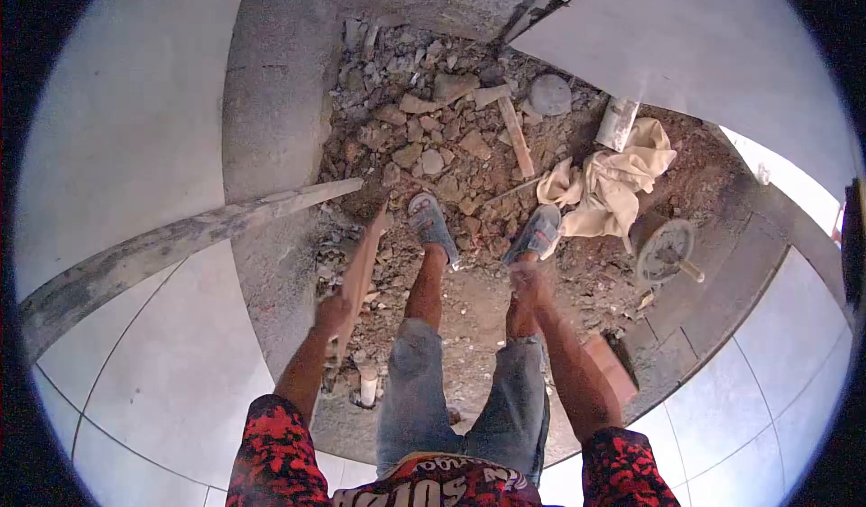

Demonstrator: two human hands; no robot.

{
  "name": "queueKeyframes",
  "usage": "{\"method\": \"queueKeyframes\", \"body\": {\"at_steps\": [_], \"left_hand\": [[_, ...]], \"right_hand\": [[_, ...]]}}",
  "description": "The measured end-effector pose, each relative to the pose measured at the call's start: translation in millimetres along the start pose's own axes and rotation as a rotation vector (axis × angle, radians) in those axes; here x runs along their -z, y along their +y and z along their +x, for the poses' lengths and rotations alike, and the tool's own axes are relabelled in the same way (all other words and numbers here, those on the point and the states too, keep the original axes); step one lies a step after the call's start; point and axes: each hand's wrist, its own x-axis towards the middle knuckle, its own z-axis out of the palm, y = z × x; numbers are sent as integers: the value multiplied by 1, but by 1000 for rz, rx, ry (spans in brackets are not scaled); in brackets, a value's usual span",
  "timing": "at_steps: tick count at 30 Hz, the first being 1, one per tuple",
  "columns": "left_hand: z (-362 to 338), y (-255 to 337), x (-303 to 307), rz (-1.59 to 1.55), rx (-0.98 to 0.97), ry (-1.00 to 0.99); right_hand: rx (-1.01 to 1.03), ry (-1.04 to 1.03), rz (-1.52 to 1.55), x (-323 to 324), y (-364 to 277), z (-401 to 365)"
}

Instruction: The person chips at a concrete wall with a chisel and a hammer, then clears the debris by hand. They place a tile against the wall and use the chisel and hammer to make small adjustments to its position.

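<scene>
Loosening of rubble (424,137) judged in hand; wooden handle (361,263) clasped by left hand (332,313); right hand (525,280) blurred, grip cannot be told. Next stroke: second hand needed on handle.

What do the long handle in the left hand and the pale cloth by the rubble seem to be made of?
The handle in the left hand looks like bare wood: reddish brown, matt, dusty. The cloth seems woven fabric, cream and soft, since it lies crumpled in folds.
</scene>
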Motion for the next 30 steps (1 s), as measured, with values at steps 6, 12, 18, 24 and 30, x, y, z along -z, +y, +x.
{"method": "queueKeyframes", "body": {"at_steps": [6, 12, 18, 24, 30], "left_hand": [[-23, 64, 2, -108, 119, -118], [-60, 42, 21, -22, -165, 173], [-106, 132, 131, -112, -57, 224], [-92, 179, 178, -318, -209, 286], [-86, 244, 229, -705, -149, 229]], "right_hand": [[135, 144, -165, -3, -53, -22], [12, -30, -16, 4, -100, -46], [54, -126, -98, -18, -170, -57], [110, -307, -76, -48, -230, -68], [413, -160, -570, -63, -253, -53]]}}
